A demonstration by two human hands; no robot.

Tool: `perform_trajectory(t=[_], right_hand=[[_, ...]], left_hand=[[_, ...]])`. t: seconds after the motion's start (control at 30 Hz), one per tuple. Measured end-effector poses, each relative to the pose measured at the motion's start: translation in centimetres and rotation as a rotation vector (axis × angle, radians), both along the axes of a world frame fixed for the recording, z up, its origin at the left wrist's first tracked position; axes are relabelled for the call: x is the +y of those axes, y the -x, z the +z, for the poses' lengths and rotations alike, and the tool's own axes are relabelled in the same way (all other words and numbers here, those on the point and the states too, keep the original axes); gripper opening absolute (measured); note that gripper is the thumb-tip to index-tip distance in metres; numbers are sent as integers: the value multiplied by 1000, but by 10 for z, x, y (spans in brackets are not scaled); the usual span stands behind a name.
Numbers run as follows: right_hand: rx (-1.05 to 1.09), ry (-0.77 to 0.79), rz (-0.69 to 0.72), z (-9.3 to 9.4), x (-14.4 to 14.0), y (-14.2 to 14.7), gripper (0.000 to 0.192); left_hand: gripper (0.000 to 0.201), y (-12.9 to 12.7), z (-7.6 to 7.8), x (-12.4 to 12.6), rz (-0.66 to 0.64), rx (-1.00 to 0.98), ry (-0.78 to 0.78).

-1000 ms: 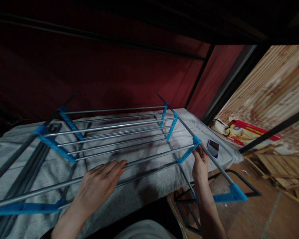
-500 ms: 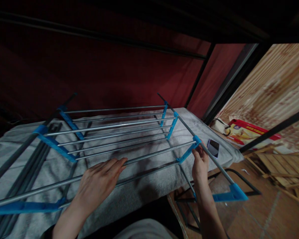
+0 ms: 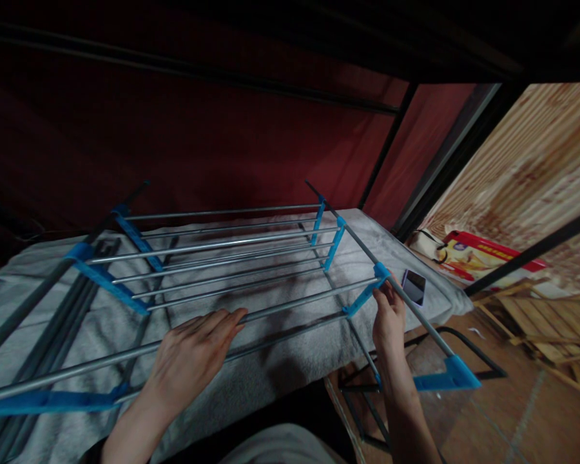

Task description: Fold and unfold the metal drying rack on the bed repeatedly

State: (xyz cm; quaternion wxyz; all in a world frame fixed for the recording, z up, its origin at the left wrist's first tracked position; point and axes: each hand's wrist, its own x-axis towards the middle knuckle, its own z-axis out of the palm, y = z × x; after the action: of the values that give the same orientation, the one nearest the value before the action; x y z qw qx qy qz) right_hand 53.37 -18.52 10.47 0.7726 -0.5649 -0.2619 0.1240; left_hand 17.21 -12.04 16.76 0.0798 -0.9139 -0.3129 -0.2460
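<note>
Head view. The left hand (image 3: pixel 193 354) lies palm down and flat, fingers extended and close together, resting on the nearest steel rod (image 3: pixel 290 303) of the drying rack (image 3: pixel 212 258); nothing is enclosed in it. The right hand (image 3: pixel 389 319) is partly closed, its fingertips pinching the blue plastic joint (image 3: pixel 374 283) where that rod meets the rack's right side rail (image 3: pixel 415 316).

The rack (grey metal rods, blue connectors) lies flat on a grey blanket (image 3: pixel 270 367) covering a bed under a dark frame. A phone (image 3: pixel 413 287), screen dark, lies on the blanket just beside the right rail.

A red and yellow package (image 3: pixel 473 258) lies on the floor against the wall to the right; its printing is too small to read.
</note>
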Motion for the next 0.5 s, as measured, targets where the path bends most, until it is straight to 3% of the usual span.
perform_trajectory(t=[0.5], right_hand=[[0, 0, -4, -1, 0, 2, 61]], left_hand=[[30, 0, -1, 1, 11, 30, 39]])
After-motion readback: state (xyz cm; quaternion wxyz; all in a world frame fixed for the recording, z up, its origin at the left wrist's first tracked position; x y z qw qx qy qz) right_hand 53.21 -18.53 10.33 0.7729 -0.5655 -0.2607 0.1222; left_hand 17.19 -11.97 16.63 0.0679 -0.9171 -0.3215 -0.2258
